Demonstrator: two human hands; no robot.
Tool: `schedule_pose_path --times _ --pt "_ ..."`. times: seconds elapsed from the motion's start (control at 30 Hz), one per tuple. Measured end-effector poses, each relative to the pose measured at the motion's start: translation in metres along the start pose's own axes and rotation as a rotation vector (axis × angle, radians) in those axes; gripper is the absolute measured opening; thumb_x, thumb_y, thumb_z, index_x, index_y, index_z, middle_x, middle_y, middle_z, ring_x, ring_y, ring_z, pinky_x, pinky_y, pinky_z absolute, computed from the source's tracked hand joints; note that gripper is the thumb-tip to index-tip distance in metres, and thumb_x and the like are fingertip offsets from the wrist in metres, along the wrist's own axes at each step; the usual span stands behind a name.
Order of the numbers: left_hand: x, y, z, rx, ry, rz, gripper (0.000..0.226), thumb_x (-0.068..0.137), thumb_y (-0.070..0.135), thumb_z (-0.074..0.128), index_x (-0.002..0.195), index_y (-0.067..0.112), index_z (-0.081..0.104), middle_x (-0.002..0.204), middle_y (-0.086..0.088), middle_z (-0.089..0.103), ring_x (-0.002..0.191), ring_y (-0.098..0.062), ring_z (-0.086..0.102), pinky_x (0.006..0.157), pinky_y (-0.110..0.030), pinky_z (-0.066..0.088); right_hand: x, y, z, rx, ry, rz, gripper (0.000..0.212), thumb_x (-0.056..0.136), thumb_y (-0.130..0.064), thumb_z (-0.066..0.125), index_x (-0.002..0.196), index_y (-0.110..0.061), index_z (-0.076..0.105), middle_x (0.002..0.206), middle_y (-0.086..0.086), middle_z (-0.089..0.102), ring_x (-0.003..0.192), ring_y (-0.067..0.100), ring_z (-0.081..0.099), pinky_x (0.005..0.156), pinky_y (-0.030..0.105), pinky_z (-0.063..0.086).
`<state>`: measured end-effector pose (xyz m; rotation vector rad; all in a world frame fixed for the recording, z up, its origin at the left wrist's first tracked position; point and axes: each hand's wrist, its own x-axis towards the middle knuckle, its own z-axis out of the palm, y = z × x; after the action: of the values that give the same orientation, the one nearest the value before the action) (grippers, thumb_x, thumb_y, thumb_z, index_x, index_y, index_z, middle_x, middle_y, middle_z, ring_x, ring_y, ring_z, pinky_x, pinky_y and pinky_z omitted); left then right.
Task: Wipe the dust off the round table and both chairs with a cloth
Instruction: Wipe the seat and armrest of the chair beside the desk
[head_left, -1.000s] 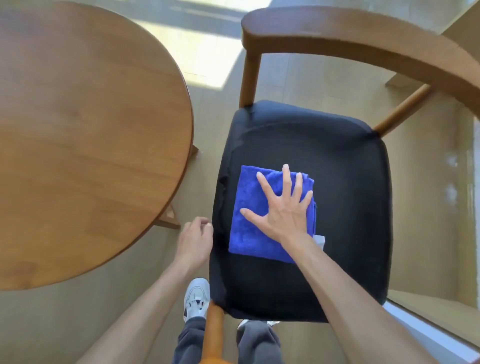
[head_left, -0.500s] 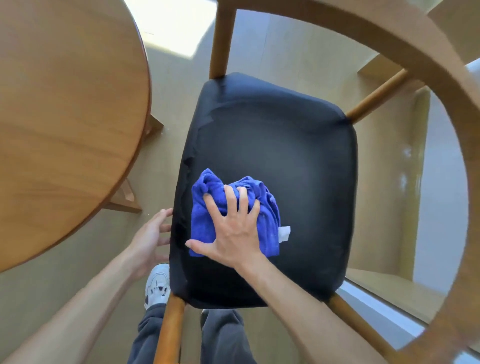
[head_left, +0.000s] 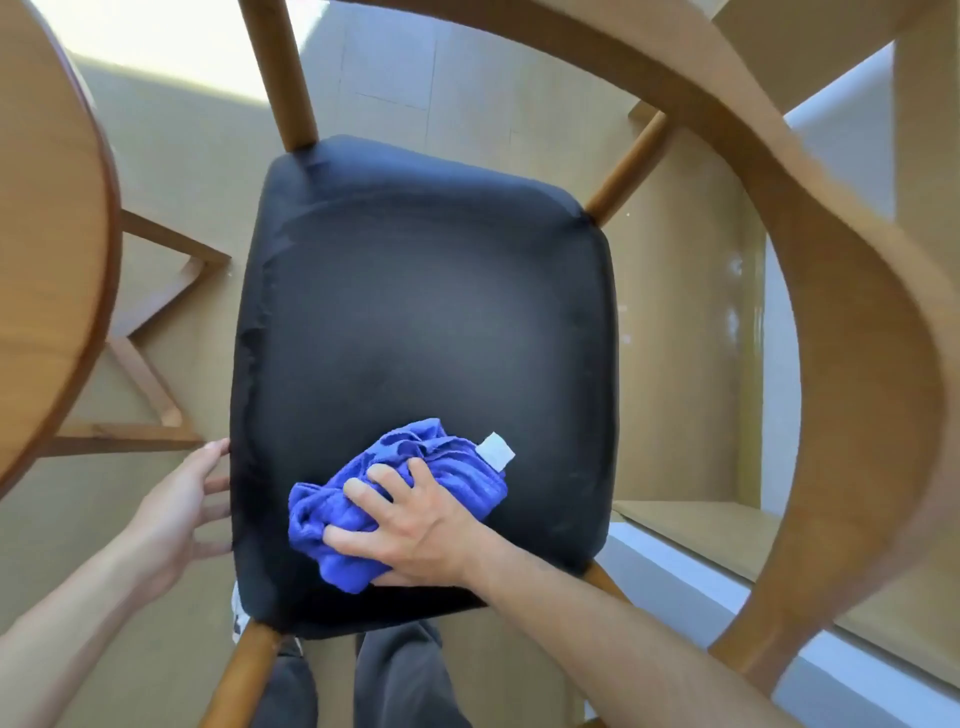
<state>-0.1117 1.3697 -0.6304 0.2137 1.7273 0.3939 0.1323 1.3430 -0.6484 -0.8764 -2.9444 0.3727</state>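
A wooden chair with a black padded seat (head_left: 426, 312) fills the middle of the view. A bunched blue cloth (head_left: 441, 467) with a white label lies on the seat's near part. My right hand (head_left: 410, 525) grips the cloth, fingers curled into its folds, pressing it on the seat. My left hand (head_left: 176, 504) hangs beside the seat's left edge with fingers straight, fingertips touching the cushion's side. The round wooden table (head_left: 47, 249) shows at the far left.
The chair's curved wooden backrest (head_left: 857, 312) arcs across the top and right, close to the camera. Chair legs (head_left: 283, 78) rise from the tan floor. The table's wooden base (head_left: 150, 358) stands left of the seat. My legs and a shoe are below.
My right hand went from pressing the flat cloth to bunching and gripping it, dragging it toward the seat's near edge. The camera leaned in over the chair. My left hand opened beside the seat.
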Motion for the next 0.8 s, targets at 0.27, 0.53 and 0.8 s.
schedule_pose_path --times 0.27,0.53,0.8 --pt "0.005 0.001 0.008 0.057 0.035 -0.026 0.026 0.099 0.049 0.035 0.116 0.037 0.051 0.121 -0.006 0.052 0.109 -0.034 0.05 0.085 -0.057 0.042 -0.128 0.108 -0.04 -0.156 0.001 0.43 0.04 0.074 -0.05 0.07 0.107 -0.028 0.069 0.113 0.011 0.049 0.092 0.033 0.051 0.065 0.042 0.045" --pt "0.005 -0.001 0.009 0.071 0.028 -0.038 0.029 0.1 0.05 0.032 0.114 0.034 0.053 0.119 -0.001 0.052 0.109 -0.031 0.048 0.08 -0.053 0.044 -0.118 0.093 -0.038 0.38 0.269 1.71 0.067 0.077 -0.06 0.064 0.134 -0.034 0.039 0.123 0.006 0.037 0.117 0.027 0.04 0.096 0.038 0.043" --pt "0.002 0.004 0.0 -0.017 -0.066 -0.066 0.033 0.098 0.05 0.033 0.099 0.039 0.064 0.107 0.004 0.06 0.096 -0.023 0.057 0.063 -0.042 0.048 -0.098 0.054 -0.027 0.381 0.25 2.119 0.066 0.08 -0.062 0.058 0.133 -0.03 0.035 0.126 0.015 0.037 0.117 0.037 0.034 0.094 0.055 0.043"
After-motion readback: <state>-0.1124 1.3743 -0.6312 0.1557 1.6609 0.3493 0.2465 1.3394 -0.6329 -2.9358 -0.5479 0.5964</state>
